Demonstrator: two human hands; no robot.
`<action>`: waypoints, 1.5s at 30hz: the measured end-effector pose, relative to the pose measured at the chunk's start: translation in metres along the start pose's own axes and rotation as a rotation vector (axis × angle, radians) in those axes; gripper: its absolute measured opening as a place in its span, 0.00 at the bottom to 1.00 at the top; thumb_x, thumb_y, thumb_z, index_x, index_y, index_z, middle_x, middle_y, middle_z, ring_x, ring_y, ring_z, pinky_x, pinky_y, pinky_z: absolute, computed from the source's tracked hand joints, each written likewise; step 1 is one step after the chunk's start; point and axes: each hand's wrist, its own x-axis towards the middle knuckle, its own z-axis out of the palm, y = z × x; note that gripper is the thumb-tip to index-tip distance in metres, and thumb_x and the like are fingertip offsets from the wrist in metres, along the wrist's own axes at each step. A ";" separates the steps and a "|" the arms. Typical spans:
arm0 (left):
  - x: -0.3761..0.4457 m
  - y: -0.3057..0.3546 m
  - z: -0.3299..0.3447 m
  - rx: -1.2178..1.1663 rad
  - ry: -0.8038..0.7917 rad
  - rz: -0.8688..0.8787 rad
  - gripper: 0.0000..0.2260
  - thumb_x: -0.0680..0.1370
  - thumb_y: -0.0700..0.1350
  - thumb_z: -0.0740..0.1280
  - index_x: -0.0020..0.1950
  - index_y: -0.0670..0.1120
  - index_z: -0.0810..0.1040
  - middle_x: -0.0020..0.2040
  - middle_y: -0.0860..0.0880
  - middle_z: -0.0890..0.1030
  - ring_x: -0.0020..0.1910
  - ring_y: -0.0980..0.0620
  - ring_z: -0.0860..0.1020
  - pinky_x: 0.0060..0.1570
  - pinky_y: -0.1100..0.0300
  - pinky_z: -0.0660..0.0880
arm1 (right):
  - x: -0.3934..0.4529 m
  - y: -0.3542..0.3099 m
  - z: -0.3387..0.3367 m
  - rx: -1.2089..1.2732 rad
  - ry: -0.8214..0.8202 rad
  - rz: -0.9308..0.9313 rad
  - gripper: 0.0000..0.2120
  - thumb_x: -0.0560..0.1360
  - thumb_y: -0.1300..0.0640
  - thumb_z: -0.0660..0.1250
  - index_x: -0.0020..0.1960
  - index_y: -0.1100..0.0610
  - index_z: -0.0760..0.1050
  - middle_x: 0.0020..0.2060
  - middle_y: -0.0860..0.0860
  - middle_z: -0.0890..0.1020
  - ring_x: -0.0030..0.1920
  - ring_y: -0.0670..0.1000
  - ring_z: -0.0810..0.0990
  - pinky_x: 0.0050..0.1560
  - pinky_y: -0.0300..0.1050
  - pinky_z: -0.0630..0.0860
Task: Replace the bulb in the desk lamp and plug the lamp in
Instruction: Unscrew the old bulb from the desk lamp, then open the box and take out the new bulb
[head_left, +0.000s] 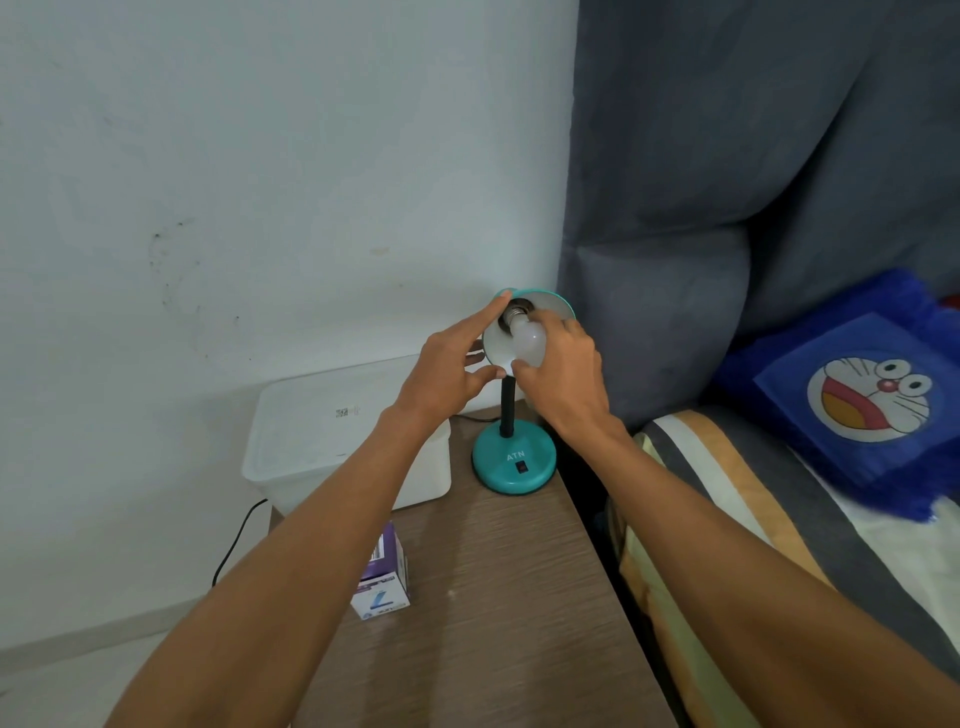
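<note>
The wooden bedside table (498, 597) stands between a pale wall and a bed, which puts the work at a comfortable reach for both arms. On its far left part sits a white lidded box (332, 447), pushed back so the near surface is free. The teal desk lamp (514, 462) stands on the far right corner, its round base flat on the wood and its black neck upright, with the shade (550, 304) tipped toward the person so the socket faces them. The left hand (447, 374) braces the shade by its rim, forefinger on the upper edge and thumb at the lower edge, probably to stop the neck from twisting. The right hand (563, 364) is closed around the white bulb (530, 340), whose metal thread shows at the socket mouth; whether it is going in or coming out cannot be told. A small purple and white bulb carton (382, 584) stands near the table's left edge, close by. 1 black cord (234, 540) hangs down the wall side, and no plug or outlet shows.
</note>
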 end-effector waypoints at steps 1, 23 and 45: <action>0.000 0.001 -0.001 0.002 -0.003 -0.006 0.42 0.74 0.37 0.78 0.82 0.57 0.64 0.73 0.53 0.76 0.64 0.52 0.80 0.63 0.67 0.77 | -0.001 0.000 -0.002 0.011 0.006 -0.006 0.29 0.72 0.58 0.74 0.72 0.55 0.71 0.65 0.58 0.76 0.60 0.60 0.79 0.57 0.49 0.76; -0.192 0.017 -0.059 0.256 0.189 -0.371 0.33 0.73 0.57 0.79 0.75 0.49 0.74 0.70 0.49 0.79 0.70 0.48 0.76 0.71 0.47 0.73 | -0.113 -0.029 0.000 0.111 -0.118 -0.047 0.30 0.70 0.53 0.77 0.70 0.53 0.74 0.63 0.55 0.78 0.61 0.55 0.78 0.63 0.53 0.76; -0.285 -0.058 -0.009 -0.017 0.182 -0.508 0.40 0.69 0.44 0.84 0.78 0.46 0.70 0.69 0.47 0.78 0.65 0.56 0.77 0.62 0.68 0.78 | -0.174 0.027 0.134 -0.034 -0.334 0.289 0.31 0.73 0.60 0.75 0.74 0.51 0.71 0.69 0.55 0.76 0.69 0.56 0.73 0.69 0.51 0.70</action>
